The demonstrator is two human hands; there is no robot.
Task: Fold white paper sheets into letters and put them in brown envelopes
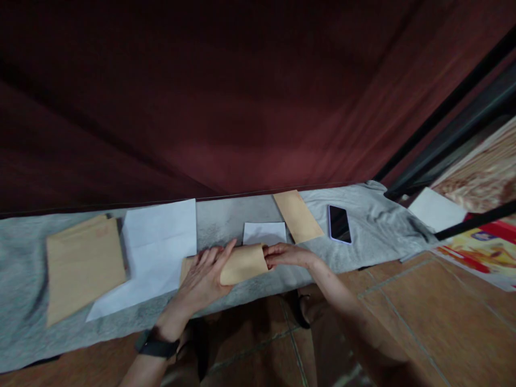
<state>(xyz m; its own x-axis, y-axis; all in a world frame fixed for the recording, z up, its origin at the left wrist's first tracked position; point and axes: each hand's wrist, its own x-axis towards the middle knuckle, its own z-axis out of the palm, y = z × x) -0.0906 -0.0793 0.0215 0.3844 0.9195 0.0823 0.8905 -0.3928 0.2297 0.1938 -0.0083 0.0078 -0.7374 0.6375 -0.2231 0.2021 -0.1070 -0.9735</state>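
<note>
A brown paper envelope (244, 264) lies across the front of the grey cloth, its right end bulging open. My left hand (207, 273) rests over its left part, fingers stretched out flat and thumb apart. At the open end is my right hand (282, 255), its curled fingertips tucked into the mouth; the envelope hides them, and whatever they may hold. Just behind the envelope sits a small white paper (264, 232), partly covered by it. Another brown envelope (298, 216) lies flat behind my right hand.
On the grey cloth (368, 228), a phone (339, 224) lies at right. Large white sheets (159, 247) and a stack of brown envelopes (84, 258) are at left. A dark red curtain (250, 107) hangs behind. A black metal frame (447, 110) stands at right, near a colourful printed box (481, 252).
</note>
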